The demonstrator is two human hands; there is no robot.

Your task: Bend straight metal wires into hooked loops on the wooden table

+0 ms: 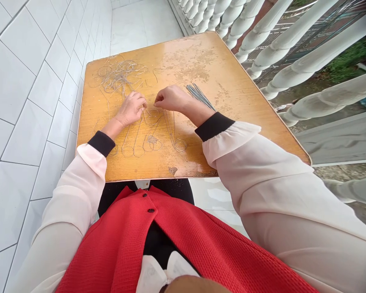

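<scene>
Wire loops (152,140) lie on the worktop (183,169) beneath my curled left grip (131,109) and right grip (171,99); I cannot tell if either clenches a strand. Tangled wire (118,75) lies beyond, straight wires (199,95) rightward.

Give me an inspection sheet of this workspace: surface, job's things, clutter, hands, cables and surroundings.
surface: wooden tabletop, varnish worn in patches, a chip at the near edge
job's things: bent wire loops lying flat below the hands; a bundle of straight wires beside the right hand
clutter: wire tangle toward the far left corner
hands: left hand and right hand bare, fingertips close together above the loops; any grip too small to tell
cables: nothing seen
surroundings: white tiles on the left, white balusters on the right
</scene>
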